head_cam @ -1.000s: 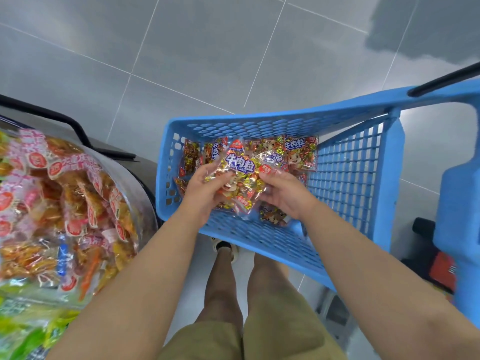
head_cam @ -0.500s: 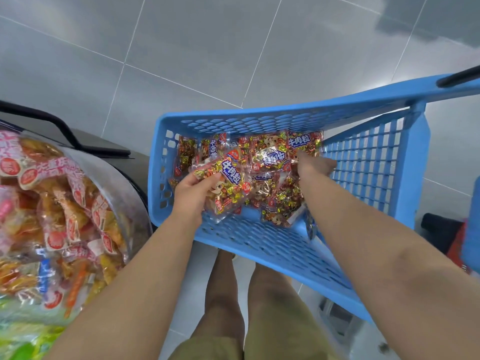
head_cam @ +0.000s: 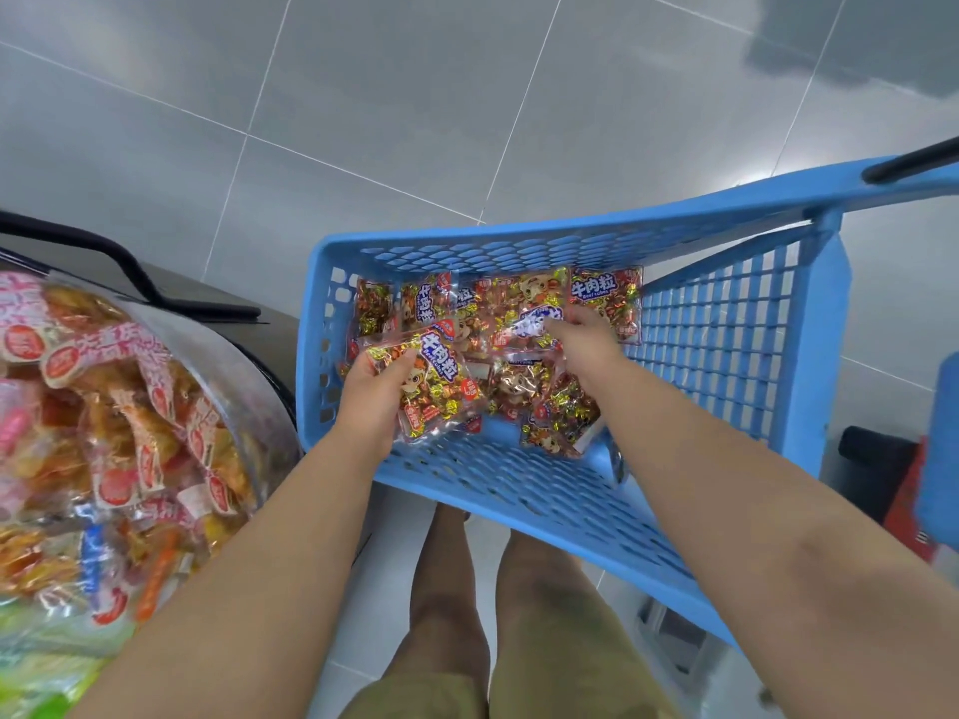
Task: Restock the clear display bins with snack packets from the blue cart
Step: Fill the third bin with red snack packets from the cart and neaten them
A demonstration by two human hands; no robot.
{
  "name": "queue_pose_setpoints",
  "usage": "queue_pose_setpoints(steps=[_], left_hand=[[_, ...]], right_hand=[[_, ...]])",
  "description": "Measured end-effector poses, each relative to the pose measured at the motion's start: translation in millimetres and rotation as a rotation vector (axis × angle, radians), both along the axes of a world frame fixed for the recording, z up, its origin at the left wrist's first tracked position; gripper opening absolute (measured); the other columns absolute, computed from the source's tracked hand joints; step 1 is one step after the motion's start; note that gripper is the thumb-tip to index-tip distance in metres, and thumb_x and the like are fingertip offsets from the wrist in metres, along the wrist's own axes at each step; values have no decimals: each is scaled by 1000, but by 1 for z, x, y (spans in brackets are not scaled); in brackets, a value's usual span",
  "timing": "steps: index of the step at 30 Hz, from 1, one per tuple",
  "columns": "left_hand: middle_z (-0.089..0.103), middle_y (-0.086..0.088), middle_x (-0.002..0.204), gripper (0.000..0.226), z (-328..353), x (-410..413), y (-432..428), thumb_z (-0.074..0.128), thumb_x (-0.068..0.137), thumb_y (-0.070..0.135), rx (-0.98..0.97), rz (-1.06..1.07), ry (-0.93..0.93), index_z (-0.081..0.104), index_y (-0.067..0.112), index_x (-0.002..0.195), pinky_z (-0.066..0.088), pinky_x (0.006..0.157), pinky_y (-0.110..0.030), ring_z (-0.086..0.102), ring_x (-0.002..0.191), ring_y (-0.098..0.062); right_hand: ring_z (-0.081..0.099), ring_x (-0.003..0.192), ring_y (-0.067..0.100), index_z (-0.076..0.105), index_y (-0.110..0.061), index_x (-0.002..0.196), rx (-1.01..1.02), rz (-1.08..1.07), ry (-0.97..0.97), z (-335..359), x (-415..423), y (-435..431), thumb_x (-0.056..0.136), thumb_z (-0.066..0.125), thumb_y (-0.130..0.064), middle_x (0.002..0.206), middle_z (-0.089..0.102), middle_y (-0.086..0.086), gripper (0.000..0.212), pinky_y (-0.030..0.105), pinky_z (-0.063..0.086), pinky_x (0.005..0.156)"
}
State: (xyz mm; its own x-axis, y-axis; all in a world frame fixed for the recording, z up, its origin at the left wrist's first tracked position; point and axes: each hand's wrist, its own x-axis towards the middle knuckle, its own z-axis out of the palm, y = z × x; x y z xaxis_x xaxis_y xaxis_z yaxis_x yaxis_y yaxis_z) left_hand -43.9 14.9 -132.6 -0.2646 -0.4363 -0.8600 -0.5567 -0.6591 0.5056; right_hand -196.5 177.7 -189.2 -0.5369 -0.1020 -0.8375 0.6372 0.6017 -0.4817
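The blue cart (head_cam: 726, 324) stands in front of me with several red-and-gold beef snack packets (head_cam: 604, 298) lying in its basket. My left hand (head_cam: 376, 391) holds a small stack of these packets (head_cam: 441, 376) just above the basket's near left corner. My right hand (head_cam: 586, 337) reaches deeper into the basket, its fingers curled on another packet (head_cam: 534, 324) in the middle of the pile. At the far left a clear display bin (head_cam: 238, 365) is heaped with orange snack packets.
Grey tiled floor (head_cam: 415, 96) stretches beyond the cart. A black bar (head_cam: 119, 262) runs behind the display bin. My legs stand under the cart's near edge. A red and black object (head_cam: 903, 490) sits on the floor at right.
My right hand has moved from the basket's far right corner back toward the middle of the pile and closed on a packet. The left hand keeps its stack, nearly still.
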Motion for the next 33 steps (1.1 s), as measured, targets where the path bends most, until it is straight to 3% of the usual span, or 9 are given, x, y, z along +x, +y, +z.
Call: queue_pose_setpoints(steps=[5,9,13,17,21,23,25,29,33], left_hand=[[65,-12,119,17,7,2,-3,59,94,22,-52,16,-32,57,21,111,49,95,-54,64,107,-30],[65,-9,121,53,15,-9,5,41,93,60,49,-28,-45,55,21,127,49,96,-52,64,108,-28],[73,-7,101,66,15,-14,7,20,86,74,190,79,11,65,29,104,58,71,-49,70,91,-30],[73,-8,101,24,15,-7,9,62,89,31,157,-21,126,60,23,111,57,60,-42,72,88,-29],[71,-2,96,35,7,-8,10,68,82,-1,52,-103,68,57,24,104,57,61,-31,72,81,-15],[70,-2,100,35,3,-10,12,69,82,1,80,-89,50,57,23,106,57,67,-33,70,88,-17],[70,-3,104,36,-1,-11,14,70,82,4,99,-45,27,57,21,111,56,75,-38,68,95,-20],[72,-5,104,37,-6,-10,17,70,82,6,113,-3,20,59,14,117,56,75,-38,67,99,-23],[69,-10,111,41,-7,-10,17,67,84,4,118,2,11,57,10,123,53,87,-45,65,105,-28]], right_hand=[[54,112,19,42,-12,137,-380,-199,-341,35,16,18,90,61,-15,123,51,-2,51,23,56,70],[56,101,13,51,-4,127,-356,55,-397,51,43,0,88,63,-12,109,55,0,41,20,56,70],[56,95,10,45,1,132,-404,51,-373,48,53,-14,88,63,-11,112,52,1,49,18,56,65],[63,85,8,57,-4,114,-380,121,-382,42,51,-15,87,66,-12,110,59,7,30,16,56,63],[63,94,9,61,-14,114,-255,221,-264,28,36,0,85,66,-40,110,64,-2,39,21,54,74],[63,86,22,62,-6,105,6,-42,-140,12,17,10,87,63,-40,96,66,6,39,30,53,77],[54,65,20,60,-4,92,225,-398,-103,1,0,25,86,65,-31,79,60,5,29,25,45,55],[52,48,9,64,-10,110,96,-744,-208,-13,-20,32,86,65,-28,80,61,2,30,16,35,33],[47,63,9,42,-1,137,-87,-689,-209,-18,-32,15,100,42,-18,142,44,19,41,16,45,42]])
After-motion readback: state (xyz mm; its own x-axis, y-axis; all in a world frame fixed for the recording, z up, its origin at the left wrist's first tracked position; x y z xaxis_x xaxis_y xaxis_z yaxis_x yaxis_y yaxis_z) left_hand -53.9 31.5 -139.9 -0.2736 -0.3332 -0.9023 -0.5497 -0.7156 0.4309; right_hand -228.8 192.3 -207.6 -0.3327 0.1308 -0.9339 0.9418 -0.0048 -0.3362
